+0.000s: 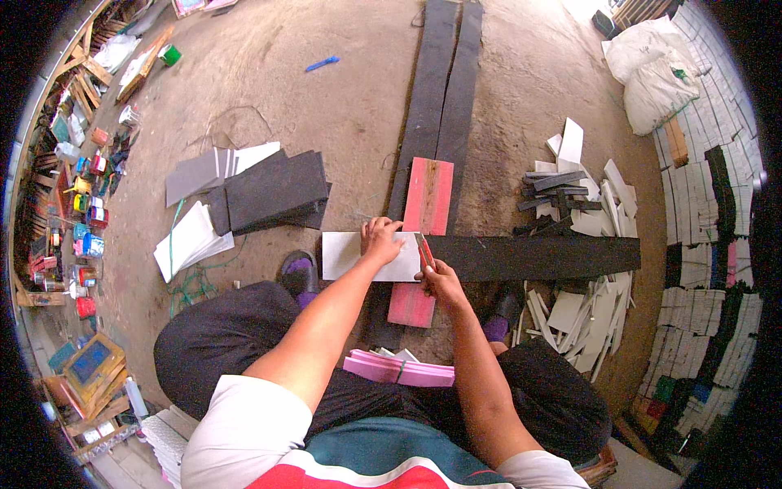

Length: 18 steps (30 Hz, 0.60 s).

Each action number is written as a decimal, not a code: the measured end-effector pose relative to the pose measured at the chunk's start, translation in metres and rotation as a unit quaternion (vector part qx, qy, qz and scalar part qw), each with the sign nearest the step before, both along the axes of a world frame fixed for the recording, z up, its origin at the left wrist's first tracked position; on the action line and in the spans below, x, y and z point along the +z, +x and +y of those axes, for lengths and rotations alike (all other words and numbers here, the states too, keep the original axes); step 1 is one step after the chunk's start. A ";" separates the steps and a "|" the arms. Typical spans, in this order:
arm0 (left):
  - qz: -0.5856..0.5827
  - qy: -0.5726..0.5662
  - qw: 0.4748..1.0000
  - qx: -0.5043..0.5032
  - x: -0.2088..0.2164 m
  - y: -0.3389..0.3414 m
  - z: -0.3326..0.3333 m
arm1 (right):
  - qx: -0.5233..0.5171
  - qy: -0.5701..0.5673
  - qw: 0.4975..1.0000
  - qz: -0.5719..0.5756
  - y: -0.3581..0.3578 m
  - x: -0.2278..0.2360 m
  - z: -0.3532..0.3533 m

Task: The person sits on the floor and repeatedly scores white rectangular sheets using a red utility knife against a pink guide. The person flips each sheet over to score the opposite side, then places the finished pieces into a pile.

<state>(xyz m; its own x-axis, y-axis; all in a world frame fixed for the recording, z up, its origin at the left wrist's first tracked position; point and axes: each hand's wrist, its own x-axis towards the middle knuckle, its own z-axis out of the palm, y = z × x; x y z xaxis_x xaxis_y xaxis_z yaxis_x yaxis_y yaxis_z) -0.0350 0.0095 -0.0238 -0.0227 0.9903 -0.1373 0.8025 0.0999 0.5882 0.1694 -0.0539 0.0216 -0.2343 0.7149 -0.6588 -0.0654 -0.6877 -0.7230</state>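
Note:
A white rectangular sheet [340,256] lies crosswise in front of me. My left hand [381,243] presses on it with fingers stretched out. At the sheet's right end, my right hand [441,281] grips a slim red-handled cutter [427,253], its tip at the sheet's edge. A long black strip [538,257] extends rightward from there. Beneath the sheet runs a pink-red block [429,196] with a worn brown middle, its near end [411,306] showing below. Whether the sheet and the black strip overlap is hidden by my right hand and the tool.
Stacked black sheets [269,191] and white sheets [191,239] lie left. White offcuts [574,318] and black pieces [558,191] are heaped right. Long black boards [428,90] extend away. A tied pink bundle [399,368] rests near my lap. Paint cans [98,213] line the left side.

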 end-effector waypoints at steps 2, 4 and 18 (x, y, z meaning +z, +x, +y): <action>-0.064 0.141 0.984 0.087 -0.013 -0.003 0.002 | -0.007 0.008 1.000 0.014 -0.006 0.000 -0.002; -0.278 0.004 0.949 0.150 -0.011 0.003 0.009 | -0.019 0.033 0.999 0.023 -0.007 -0.004 -0.003; -0.481 -0.281 0.820 0.129 0.010 0.018 0.014 | -0.045 0.039 0.998 0.019 -0.011 0.010 -0.007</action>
<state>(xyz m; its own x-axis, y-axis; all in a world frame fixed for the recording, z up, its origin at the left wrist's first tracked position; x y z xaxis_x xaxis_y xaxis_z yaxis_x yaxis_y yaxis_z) -0.0172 0.0240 -0.0140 0.1650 0.7432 -0.6484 -0.0958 0.6664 0.7394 0.1582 -0.0611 0.0315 -0.1898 0.7836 -0.5916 -0.1525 -0.6188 -0.7706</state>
